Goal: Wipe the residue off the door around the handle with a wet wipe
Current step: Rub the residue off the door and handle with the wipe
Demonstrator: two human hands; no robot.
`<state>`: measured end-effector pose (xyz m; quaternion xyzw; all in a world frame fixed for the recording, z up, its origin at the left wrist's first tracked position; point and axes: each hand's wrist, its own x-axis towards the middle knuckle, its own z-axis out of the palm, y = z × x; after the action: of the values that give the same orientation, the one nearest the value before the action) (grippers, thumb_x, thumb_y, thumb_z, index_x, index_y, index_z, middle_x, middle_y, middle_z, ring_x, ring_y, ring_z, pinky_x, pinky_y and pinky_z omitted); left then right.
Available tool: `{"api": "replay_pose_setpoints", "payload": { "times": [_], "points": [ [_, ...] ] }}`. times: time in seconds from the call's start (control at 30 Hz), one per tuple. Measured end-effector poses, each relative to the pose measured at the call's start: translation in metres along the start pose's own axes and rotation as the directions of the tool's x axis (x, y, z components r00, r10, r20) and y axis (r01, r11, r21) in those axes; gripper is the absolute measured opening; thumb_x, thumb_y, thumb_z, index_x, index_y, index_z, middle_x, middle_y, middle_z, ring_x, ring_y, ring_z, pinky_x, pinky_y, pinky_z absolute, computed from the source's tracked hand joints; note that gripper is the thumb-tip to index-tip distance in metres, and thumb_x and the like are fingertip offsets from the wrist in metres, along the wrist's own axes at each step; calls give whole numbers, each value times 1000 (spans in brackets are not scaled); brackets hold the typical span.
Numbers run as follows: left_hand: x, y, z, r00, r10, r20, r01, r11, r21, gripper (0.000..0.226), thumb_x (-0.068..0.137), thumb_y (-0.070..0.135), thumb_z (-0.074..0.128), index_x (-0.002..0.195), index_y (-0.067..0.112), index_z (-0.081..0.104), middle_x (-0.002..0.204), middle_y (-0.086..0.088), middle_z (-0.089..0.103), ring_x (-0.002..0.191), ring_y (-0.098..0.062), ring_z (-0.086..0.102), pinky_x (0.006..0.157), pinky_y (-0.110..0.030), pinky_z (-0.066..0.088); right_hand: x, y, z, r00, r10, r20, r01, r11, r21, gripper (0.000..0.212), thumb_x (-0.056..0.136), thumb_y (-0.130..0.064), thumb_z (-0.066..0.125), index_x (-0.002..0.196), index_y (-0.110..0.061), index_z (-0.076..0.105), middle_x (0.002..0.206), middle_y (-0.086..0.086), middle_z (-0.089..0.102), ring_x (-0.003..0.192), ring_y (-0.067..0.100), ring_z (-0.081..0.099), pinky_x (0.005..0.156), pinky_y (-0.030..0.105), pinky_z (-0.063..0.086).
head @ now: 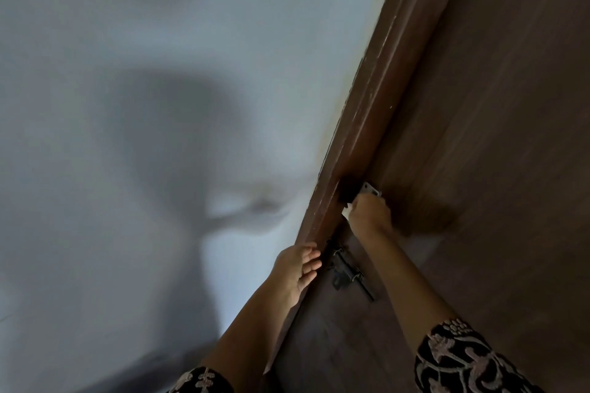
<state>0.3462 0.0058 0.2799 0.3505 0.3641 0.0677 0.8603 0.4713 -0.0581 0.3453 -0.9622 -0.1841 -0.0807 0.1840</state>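
Note:
A dark brown wooden door (498, 112) fills the right side of the head view. My right hand (370, 212) is pressed against it near its left edge, closed on a white wet wipe (346, 212) whose corner shows beside the fingers. Just above the hand a small pale metal plate (370, 190) sits on the door. My left hand (298, 268) rests flat with fingers apart on the brown door frame (360, 124), lower down. A dark metal slide bolt (349, 273) is fixed to the door between my two forearms. No handle is visible; my right hand covers that spot.
A pale blue-grey wall (143, 105) takes up the left half, with blurred shadows across it. The frame's paint is chipped in places along its edge. My patterned dark sleeves show at the bottom.

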Motion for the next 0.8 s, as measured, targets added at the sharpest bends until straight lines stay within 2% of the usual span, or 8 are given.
{"api": "replay_pose_setpoints", "payload": {
  "times": [0.2, 0.27, 0.33, 0.43, 0.5, 0.6, 0.73, 0.8],
  "points": [
    [6, -2, 1, 1000, -14, -4, 14, 1000, -11, 20, 96, 8, 46, 95, 9, 66, 94, -6, 67, 96, -21, 62, 86, -32, 48, -2, 17, -1, 991, 112, 75, -121, 985, 125, 25, 93, -17, 53, 110, 0, 60, 115, 21, 63, 105, 32, 62, 75, 32, 51],
    [6, -4, 6, 1000, -20, 4, 20, 1000, -8, 21, 97, 8, 45, 102, 8, 66, 94, -6, 67, 97, -22, 62, 86, -31, 48, 0, 21, -5, 989, 59, 135, -74, 991, 110, 21, 92, -17, 53, 95, 0, 64, 109, 20, 65, 100, 31, 63, 69, 29, 51],
    [5, -6, 11, 999, -27, 19, 27, 1000, 0, 22, 97, 7, 44, 103, 8, 66, 93, -6, 67, 97, -22, 62, 87, -31, 48, 0, 27, -9, 985, 12, 172, -28, 996, 90, 20, 91, -13, 53, 71, -9, 55, 101, 15, 67, 93, 29, 63, 64, 24, 42],
    [3, -8, 17, 998, -35, 50, 35, 999, 4, 22, 97, 7, 44, 102, 8, 65, 93, -6, 67, 99, -22, 61, 90, -32, 46, -6, 40, -16, 977, -27, 212, 7, 996, 91, 33, 88, -5, 53, 58, -15, 44, 73, 2, 58, 75, 23, 57, 63, 23, 40],
    [4, -9, 20, 998, -39, 56, 39, 999, 8, 22, 97, 7, 44, 105, 7, 65, 95, -6, 66, 98, -22, 61, 92, -33, 45, -9, 53, -21, 969, -45, 241, 15, 992, 125, 24, 89, -5, 53, 66, -10, 56, 73, 2, 56, 74, 17, 55, 59, 22, 43],
    [7, -12, 25, 997, -39, 62, 38, 999, 17, 21, 97, 7, 45, 101, 7, 66, 97, -7, 67, 95, -21, 62, 92, -33, 46, -14, 69, -28, 957, -67, 284, 11, 981, 195, 14, 89, 1, 53, 95, 0, 65, 93, 10, 64, 81, 16, 61, 58, 15, 47],
    [12, -19, 32, 996, -48, 74, 45, 998, 39, 21, 96, 7, 46, 100, 8, 68, 95, -7, 68, 91, -20, 63, 88, -32, 46, -16, 83, -34, 939, -12, 342, -82, 962, 260, 15, 84, 3, 62, 96, -3, 67, 101, 17, 68, 86, 24, 68, 75, 33, 58],
    [13, -20, 32, 996, -50, 76, 46, 998, 46, 21, 96, 7, 47, 97, 8, 68, 96, -7, 68, 94, -21, 63, 90, -33, 46, -24, 85, -36, 955, 16, 295, -74, 980, 187, 10, 85, -2, 62, 93, -3, 68, 101, 18, 68, 90, 26, 67, 74, 34, 58]
  ]
}}
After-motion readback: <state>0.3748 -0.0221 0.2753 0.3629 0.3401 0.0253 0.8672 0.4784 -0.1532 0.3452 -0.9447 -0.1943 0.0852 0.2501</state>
